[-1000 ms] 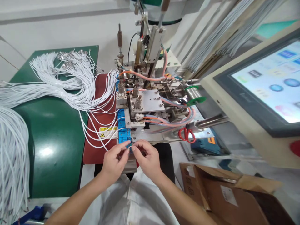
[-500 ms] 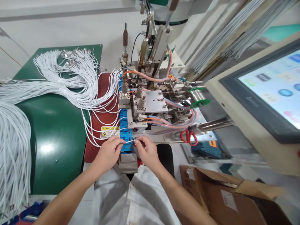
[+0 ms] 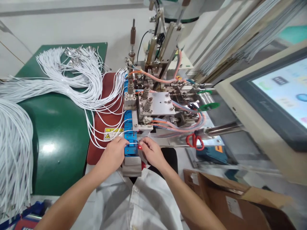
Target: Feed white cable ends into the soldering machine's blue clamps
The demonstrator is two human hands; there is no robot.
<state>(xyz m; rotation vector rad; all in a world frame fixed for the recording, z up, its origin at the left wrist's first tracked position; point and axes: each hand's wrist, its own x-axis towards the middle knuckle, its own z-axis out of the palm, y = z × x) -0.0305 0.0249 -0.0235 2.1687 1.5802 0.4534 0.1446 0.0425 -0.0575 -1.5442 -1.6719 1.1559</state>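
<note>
The left hand (image 3: 114, 155) and right hand (image 3: 151, 152) meet at the near end of the blue fixture strip (image 3: 130, 134), each pinching one end of a thin white wire (image 3: 132, 144) laid across it, just beside a small red glow (image 3: 139, 147). The wire is so fine that each grip looks clenched on it, though I cannot be certain. More white wires (image 3: 72, 76) fan over the green worktop (image 3: 52, 134); red scissors (image 3: 194, 140) lie to the right.
</note>
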